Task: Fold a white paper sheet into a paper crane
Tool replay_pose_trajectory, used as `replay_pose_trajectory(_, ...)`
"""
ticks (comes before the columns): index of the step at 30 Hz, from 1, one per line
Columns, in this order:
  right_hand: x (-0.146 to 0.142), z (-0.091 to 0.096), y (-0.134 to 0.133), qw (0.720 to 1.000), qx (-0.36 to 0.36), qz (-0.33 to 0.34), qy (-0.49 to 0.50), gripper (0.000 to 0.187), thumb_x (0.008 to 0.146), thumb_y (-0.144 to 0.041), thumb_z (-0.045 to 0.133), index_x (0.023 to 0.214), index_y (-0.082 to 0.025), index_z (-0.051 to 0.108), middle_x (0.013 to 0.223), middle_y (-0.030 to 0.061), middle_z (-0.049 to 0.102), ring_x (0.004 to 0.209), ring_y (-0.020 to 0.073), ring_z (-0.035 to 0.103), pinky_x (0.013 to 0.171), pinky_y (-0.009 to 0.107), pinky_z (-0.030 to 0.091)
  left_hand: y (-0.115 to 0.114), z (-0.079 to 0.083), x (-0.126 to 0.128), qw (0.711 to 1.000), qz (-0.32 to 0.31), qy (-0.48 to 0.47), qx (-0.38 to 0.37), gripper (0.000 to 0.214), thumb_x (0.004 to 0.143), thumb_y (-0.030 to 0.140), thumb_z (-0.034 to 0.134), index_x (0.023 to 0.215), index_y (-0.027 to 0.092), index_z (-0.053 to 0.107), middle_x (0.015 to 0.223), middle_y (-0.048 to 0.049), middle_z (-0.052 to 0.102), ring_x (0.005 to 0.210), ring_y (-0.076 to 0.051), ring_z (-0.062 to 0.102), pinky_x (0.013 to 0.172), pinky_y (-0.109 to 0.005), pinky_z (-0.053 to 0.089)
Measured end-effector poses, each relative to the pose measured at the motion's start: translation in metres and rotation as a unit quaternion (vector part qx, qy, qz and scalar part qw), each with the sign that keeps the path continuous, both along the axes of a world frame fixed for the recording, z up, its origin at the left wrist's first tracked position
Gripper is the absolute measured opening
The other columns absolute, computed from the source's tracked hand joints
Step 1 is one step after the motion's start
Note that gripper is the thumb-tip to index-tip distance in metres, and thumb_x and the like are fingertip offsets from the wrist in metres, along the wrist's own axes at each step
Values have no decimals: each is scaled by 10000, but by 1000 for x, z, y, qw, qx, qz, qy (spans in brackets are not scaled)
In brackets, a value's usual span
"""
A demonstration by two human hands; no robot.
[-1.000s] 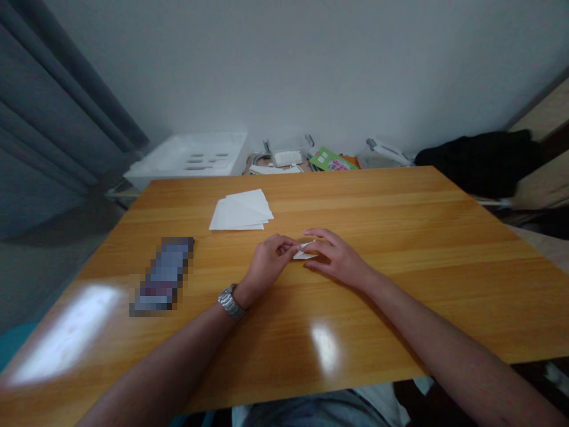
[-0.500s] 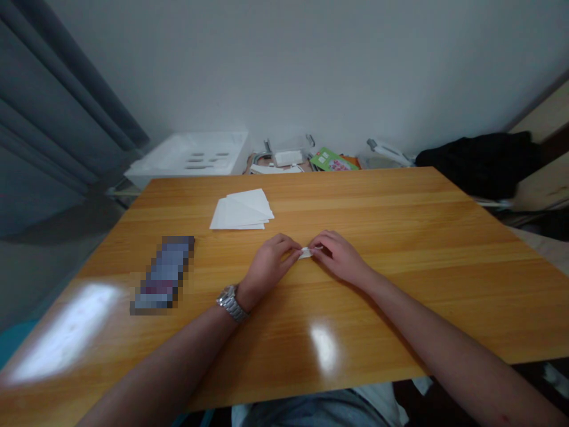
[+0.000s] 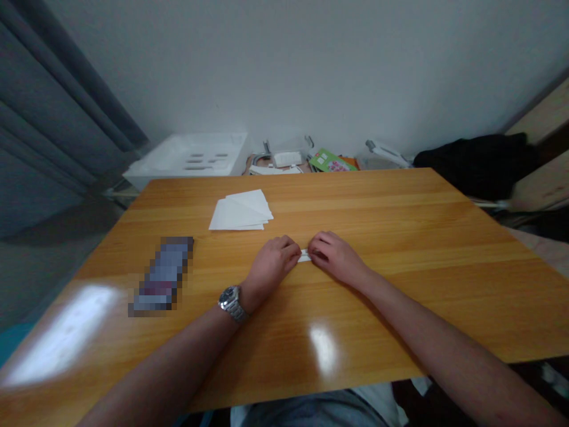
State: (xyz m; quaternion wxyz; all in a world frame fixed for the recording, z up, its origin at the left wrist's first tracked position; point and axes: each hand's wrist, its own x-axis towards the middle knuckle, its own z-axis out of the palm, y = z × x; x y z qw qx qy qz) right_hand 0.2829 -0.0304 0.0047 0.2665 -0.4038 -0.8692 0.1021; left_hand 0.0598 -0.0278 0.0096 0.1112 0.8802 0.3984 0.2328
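Note:
Between my two hands is a small strip of white paper (image 3: 304, 256), low over the wooden table, with a crease line along it. My left hand (image 3: 276, 261), a metal watch (image 3: 232, 301) on its wrist, has its fingers closed on the strip's left end. Opposite it, my right hand (image 3: 334, 254) pinches the right end, thumb and fingers curled together. Most of the paper is hidden by the fingertips; only its middle shows. Beyond my left hand lie several loose white sheets (image 3: 242, 211), overlapping in a flat pile.
A phone-like object (image 3: 162, 274), pixelated, lies on the wooden table (image 3: 391, 219) at left. Behind the far edge are a white tray-like piece (image 3: 195, 151), a green booklet (image 3: 332, 160) and assorted items. Dark cloth (image 3: 480, 163) is heaped at the right, and a grey curtain (image 3: 53, 118) hangs left.
My left fingers have curled further in over the paper's left end, and my right fingers are bunched more tightly. The strip now lies flatter, its crease visible. The other things stay put.

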Motion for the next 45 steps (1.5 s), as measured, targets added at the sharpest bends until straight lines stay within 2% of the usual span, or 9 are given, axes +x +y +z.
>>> replay_pose_trajectory(6, 3, 0, -4, 998, 21, 17, -49, 161, 987, -166, 544, 964, -212, 697, 940, 89, 694, 892, 229, 621, 771, 344, 486, -11, 10, -1, 994, -50, 76, 59, 183, 1028, 270, 514, 999, 210, 685, 1039, -70, 695, 973, -221, 624, 871, -369, 464)
replay_pose_trajectory(13, 13, -3, -1, 999, 14, 15, -42, 212, 1004, -224, 544, 1109, -223, 728, 1202, 112, 733, 1075, 268, 688, 927, 426, 538, -26, 17, 1, 988, -49, 130, 73, 282, 993, 361, 583, 1209, 189, 636, 1141, -109, 705, 1035, -274, 626, 906, -418, 435)
replay_pose_trajectory(17, 15, 2, 0, 999, 25, 23, -40, 247, 993, -224, 567, 1189, -230, 716, 1317, 115, 686, 1202, 288, 643, 1027, 487, 504, -30, 17, 5, 987, -35, 137, 76, 360, 982, 360, 599, 1294, 180, 588, 1223, -127, 684, 1080, -292, 611, 931, -440, 407)
replay_pose_trajectory(21, 14, 5, -3, 998, 21, 31, -45, 298, 1017, -287, 540, 1278, -240, 677, 1317, 111, 687, 1221, 276, 636, 1051, 482, 502, -33, 16, 8, 987, -24, 143, 76, 395, 980, 383, 597, 1310, 166, 573, 1238, -131, 681, 1092, -301, 606, 947, -455, 393)
replay_pose_trajectory(24, 13, 5, -5, 997, 14, 32, -63, 363, 1020, -336, 534, 1361, -243, 621, 1391, 118, 637, 1266, 283, 605, 1080, 494, 486, -33, 15, 9, 987, -24, 143, 74, 396, 976, 384, 605, 1307, 168, 576, 1267, -128, 675, 1091, -299, 611, 959, -459, 388)
replay_pose_trajectory(32, 22, -3, -11, 990, -13, 21, -138, 544, 1032, -443, 474, 1537, -243, 431, 1595, 99, 423, 1488, 297, 355, 1192, 530, 362, -34, 17, 8, 989, -13, 139, 54, 372, 996, 378, 571, 1310, 180, 597, 1335, -111, 658, 1137, -277, 610, 1058, -476, 359)
replay_pose_trajectory(38, 23, -4, -10, 987, -23, 18, -157, 567, 1042, -480, 429, 1559, -249, 395, 1619, 84, 381, 1505, 284, 327, 1212, 518, 336, -33, 14, 5, 992, -5, 120, 40, 400, 1010, 388, 545, 1335, 160, 585, 1328, -102, 666, 1194, -271, 585, 1126, -489, 316)
replay_pose_trajectory(45, 21, -5, -13, 991, -25, 12, -131, 533, 1030, -479, 470, 1536, -316, 433, 1638, 49, 343, 1511, 296, 314, 1214, 542, 326, -36, 10, 7, 992, -2, 120, 41, 453, 995, 412, 560, 1360, 145, 568, 1342, -112, 639, 1235, -279, 548, 1140, -482, 335)
